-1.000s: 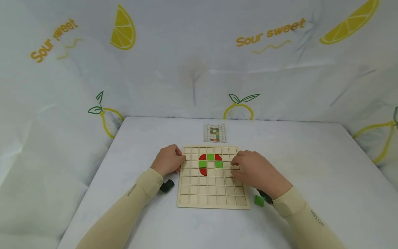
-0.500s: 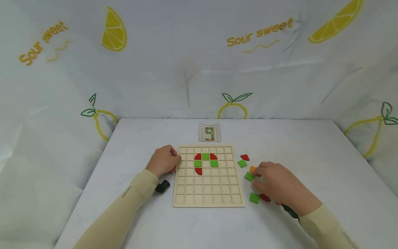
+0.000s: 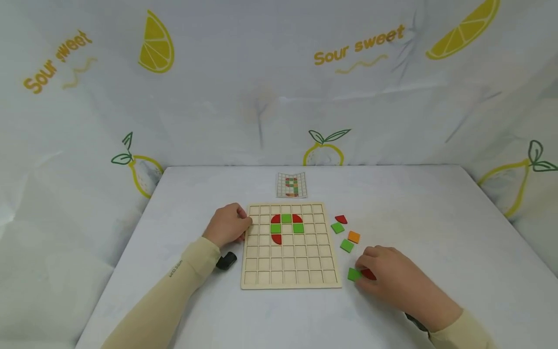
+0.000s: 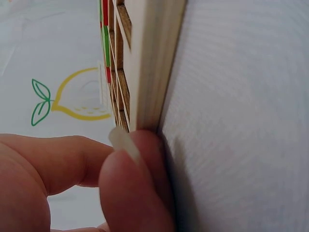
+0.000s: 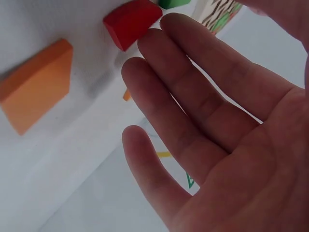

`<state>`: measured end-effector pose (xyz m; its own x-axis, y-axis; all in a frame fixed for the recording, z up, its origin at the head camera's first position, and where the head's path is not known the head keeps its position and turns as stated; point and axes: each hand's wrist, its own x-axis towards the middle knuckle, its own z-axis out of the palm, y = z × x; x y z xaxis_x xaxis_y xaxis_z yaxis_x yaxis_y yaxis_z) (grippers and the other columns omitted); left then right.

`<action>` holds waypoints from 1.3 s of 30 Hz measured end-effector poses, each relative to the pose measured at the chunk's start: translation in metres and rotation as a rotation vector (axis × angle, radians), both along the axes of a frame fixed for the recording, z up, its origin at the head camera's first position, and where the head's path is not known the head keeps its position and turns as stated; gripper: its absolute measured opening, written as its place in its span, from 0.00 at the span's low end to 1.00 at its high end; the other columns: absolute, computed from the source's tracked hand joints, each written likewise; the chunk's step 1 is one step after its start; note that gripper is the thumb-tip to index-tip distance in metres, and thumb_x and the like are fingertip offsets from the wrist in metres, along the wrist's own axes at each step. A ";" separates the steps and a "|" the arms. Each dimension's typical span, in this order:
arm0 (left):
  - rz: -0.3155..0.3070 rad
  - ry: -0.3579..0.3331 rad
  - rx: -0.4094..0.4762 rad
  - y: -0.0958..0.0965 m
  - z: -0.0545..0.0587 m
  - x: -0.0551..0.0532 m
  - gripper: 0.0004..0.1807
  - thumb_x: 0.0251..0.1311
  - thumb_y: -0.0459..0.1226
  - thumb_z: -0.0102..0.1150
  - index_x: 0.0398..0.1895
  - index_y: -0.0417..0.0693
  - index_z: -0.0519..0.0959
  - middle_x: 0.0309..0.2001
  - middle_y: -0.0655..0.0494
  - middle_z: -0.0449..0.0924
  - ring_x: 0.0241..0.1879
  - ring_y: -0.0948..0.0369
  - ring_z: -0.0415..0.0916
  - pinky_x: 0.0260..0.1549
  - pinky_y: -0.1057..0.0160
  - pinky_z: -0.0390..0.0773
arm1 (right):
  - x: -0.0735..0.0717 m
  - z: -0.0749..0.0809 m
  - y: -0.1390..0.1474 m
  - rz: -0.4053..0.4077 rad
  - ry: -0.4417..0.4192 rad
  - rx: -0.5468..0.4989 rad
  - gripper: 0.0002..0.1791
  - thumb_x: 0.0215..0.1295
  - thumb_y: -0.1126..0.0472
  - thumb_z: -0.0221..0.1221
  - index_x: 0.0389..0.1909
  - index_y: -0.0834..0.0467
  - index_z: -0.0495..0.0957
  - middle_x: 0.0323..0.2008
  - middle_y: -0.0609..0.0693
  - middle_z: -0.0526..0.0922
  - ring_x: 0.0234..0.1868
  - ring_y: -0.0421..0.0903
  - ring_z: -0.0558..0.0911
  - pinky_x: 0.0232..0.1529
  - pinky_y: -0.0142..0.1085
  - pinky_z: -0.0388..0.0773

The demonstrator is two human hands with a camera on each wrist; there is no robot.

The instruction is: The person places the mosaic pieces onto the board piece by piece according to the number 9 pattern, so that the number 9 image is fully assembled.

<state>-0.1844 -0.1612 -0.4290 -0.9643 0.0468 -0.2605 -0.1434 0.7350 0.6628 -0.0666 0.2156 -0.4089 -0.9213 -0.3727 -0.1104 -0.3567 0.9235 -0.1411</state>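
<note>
A wooden grid board (image 3: 289, 264) lies flat on the white table, with several red quarter-round tiles (image 3: 276, 239) and green square tiles (image 3: 286, 218) set in its upper cells. My left hand (image 3: 226, 224) holds the board's left edge between thumb and fingers; the left wrist view shows the fingertips (image 4: 147, 140) right at its side. Right of the board's near corner, my right hand (image 3: 394, 274) hovers low, fingers fairly straight, over a loose red tile (image 5: 131, 23) and beside a green square (image 3: 354, 274). An orange tile (image 5: 41, 84) lies under this hand, hidden from the head view.
Loose tiles lie along the board's right side: a red one (image 3: 341, 219), green squares (image 3: 347, 245) and an orange square (image 3: 354, 237). Beyond the board's far edge lies a printed pattern card (image 3: 291, 185). A lemon-print cloth (image 3: 196, 106) hangs behind the table.
My right hand has moved from the board's right edge out to the right and nearer to me, uncovering the loose tiles. My left hand stays at the board's left edge.
</note>
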 end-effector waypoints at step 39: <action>0.034 0.003 0.021 0.003 0.000 0.000 0.08 0.71 0.42 0.61 0.41 0.46 0.78 0.24 0.52 0.84 0.21 0.59 0.81 0.24 0.65 0.80 | -0.086 0.013 -0.090 0.250 0.119 -0.052 0.06 0.63 0.57 0.74 0.37 0.54 0.90 0.33 0.43 0.84 0.35 0.41 0.80 0.53 0.49 0.83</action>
